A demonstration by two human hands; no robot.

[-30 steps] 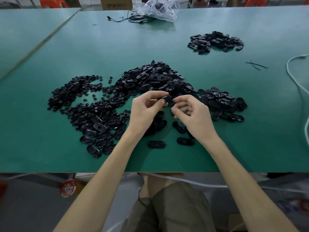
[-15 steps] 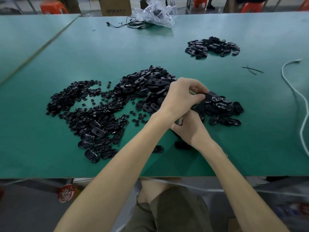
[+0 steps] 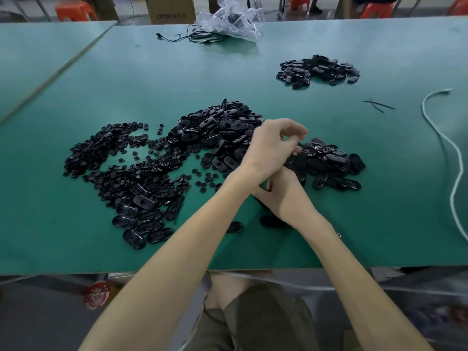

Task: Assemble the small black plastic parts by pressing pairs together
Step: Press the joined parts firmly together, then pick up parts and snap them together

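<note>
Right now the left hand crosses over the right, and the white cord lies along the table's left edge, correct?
No: the head view shows the white cord along the table's right edge. The left hand does cross over the right hand.

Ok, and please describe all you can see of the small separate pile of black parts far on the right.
The small separate pile is a low heap of glossy black oval pieces, seemingly plastic, lying flat or tilted over one another. It rests on the green table, beyond the bigger heaps and apart from them. Only the table touches it.
</note>
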